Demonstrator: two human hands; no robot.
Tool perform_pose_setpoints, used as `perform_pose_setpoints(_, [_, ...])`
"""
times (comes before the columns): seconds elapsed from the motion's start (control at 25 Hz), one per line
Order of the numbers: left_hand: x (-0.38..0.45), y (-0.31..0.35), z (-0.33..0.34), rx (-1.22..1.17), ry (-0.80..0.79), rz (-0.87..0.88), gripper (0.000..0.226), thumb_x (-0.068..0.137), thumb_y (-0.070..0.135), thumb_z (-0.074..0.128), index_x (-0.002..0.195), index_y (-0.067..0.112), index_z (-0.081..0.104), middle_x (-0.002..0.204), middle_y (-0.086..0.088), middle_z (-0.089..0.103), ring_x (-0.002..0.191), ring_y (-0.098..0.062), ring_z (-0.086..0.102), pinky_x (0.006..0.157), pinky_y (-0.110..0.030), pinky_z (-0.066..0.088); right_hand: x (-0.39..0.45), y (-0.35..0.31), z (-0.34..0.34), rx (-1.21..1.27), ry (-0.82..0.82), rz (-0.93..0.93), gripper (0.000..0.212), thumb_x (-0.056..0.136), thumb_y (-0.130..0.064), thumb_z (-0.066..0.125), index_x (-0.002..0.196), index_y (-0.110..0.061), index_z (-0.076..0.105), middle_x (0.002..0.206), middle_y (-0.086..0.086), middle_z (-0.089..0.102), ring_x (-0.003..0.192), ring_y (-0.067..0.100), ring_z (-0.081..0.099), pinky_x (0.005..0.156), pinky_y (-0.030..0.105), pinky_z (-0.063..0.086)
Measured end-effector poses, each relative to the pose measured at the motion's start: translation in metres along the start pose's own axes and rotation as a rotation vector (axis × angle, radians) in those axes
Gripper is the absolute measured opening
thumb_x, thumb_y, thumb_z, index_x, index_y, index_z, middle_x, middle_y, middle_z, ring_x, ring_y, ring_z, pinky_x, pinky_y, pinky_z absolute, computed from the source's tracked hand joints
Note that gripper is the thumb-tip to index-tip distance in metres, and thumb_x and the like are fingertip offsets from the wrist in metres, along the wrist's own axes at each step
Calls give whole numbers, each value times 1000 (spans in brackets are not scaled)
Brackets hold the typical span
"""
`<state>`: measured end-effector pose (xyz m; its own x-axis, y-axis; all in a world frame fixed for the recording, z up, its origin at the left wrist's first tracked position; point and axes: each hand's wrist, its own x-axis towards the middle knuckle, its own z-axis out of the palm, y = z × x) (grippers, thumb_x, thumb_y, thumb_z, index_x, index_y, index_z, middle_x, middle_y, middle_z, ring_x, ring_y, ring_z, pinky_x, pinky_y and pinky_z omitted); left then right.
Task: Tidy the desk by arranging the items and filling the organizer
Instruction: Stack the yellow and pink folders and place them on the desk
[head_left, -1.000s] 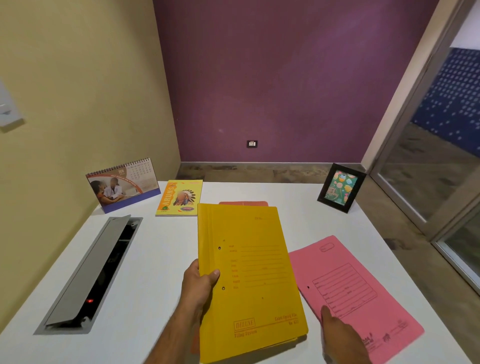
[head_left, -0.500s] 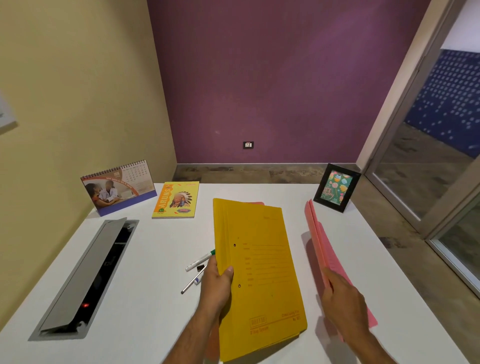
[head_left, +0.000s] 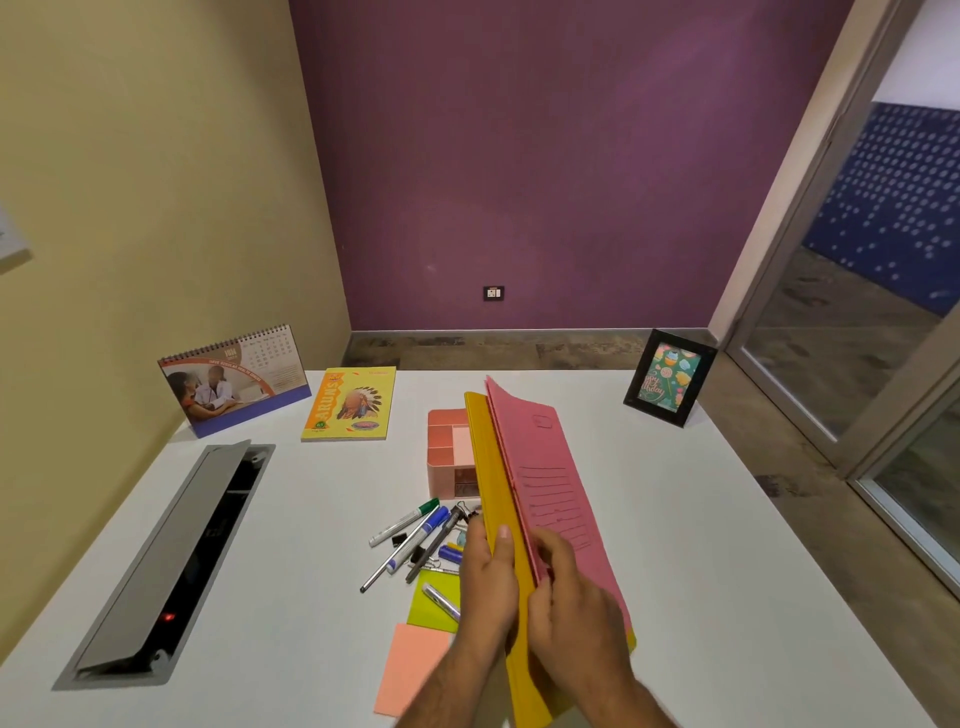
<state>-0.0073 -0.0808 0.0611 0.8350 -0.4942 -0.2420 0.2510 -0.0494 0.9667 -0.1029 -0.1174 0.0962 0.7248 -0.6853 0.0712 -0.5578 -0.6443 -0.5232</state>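
From the head view, the two folders are together now: half a second ago the pink folder (head_left: 550, 483) stood apart in the right hand, and now it is pressed flat against the yellow folder (head_left: 491, 467), both raised on edge above the white surface (head_left: 727, 545). With the stack tipped up, what lay under it shows: a pink organizer (head_left: 451, 451) just behind the folders, and beside the left hand a loose heap with a green-capped marker (head_left: 404, 521), a blue-capped marker (head_left: 418, 539), a dark pen (head_left: 436, 543), black binder clips and a silver pen (head_left: 441, 601) lying on a lime sticky pad (head_left: 434, 600). An orange sticky pad (head_left: 410, 667) lies nearer the camera.

The left hand (head_left: 488, 584) grips the yellow folder's near edge, thumb up along its face, fingers hidden behind. The right hand (head_left: 569, 605) holds the pink folder, fingers curled over its near edge, clamping it to the yellow one.

Further back, the desk calendar (head_left: 234, 379), yellow notebook (head_left: 350, 404) and black photo frame (head_left: 669, 378) stand where they stood before, well apart from the folders. The grey cable hatch (head_left: 171, 561) at the left lies open, a red light inside.
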Motion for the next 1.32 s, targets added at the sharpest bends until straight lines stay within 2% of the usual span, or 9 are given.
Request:
perform_pose_setpoints(0.24, [-5,-8,-6,-82,-2,64,30,94,45,57,121,33,56,112,7,71,102,-16,69,88,-40,57,-6,7,20,191,-106,-34,61,95,-45,47,146,-47,14,136,-26,41,119,1,48,100,19,41])
perform_pose_setpoints(0.36, [-4,-15,-12,-23,21,91,35,90,33,67,123,31,56,115,5,71,103,-16,69,90,-44,56,-5,19,12,428,-181,-37,70,92,-27,58,141,-51,15,136,-25,48,125,-2,46,106,19,38])
perform_pose_setpoints(0.44, [-4,-17,-11,-28,9,93,34,92,27,65,124,31,54,113,4,71,101,-16,70,88,-44,57,8,38,1,550,-39,85,76,85,-13,68,137,-47,24,135,-12,53,123,6,51,98,16,45])
perform_pose_setpoints(0.56, [-7,-12,-6,-71,-87,103,27,96,18,60,119,31,55,106,1,74,94,-21,72,80,-45,60,38,83,-20,448,253,316,99,70,-21,84,146,-32,21,151,5,32,137,23,36,108,43,39])
perform_pose_setpoints(0.64, [-6,-14,-4,-22,-140,137,28,95,17,61,119,31,57,108,3,73,97,-19,71,85,-46,58,55,117,-36,518,250,397,116,64,-23,89,150,-26,12,157,8,22,141,27,28,112,51,33])
perform_pose_setpoints(0.76, [-5,-16,-4,37,-196,162,32,94,10,62,121,28,60,111,5,73,101,-17,70,87,-43,57,65,158,-63,971,116,405,116,42,-33,98,140,-14,40,130,17,61,110,30,64,88,41,53])
perform_pose_setpoints(0.88, [-5,-22,-9,33,-236,147,33,93,5,61,119,26,62,111,1,73,102,-20,70,84,-39,58,55,184,-72,1063,4,348,103,24,-38,98,116,-7,64,110,21,71,93,31,71,71,32,58])
perform_pose_setpoints(1.2, [-12,-52,-18,-6,-278,76,57,75,34,75,128,23,55,120,-3,70,110,-26,67,90,-45,56,25,204,-53,1139,-46,334,96,25,-24,97,111,3,64,107,25,71,93,37,69,72,35,61])
perform_pose_setpoints(1.32, [-13,-61,-21,3,-279,47,52,84,18,71,131,27,52,123,-1,69,111,-22,66,89,-46,57,20,203,-48,1127,-27,354,86,27,-18,95,106,2,66,103,24,72,87,32,71,68,32,60])
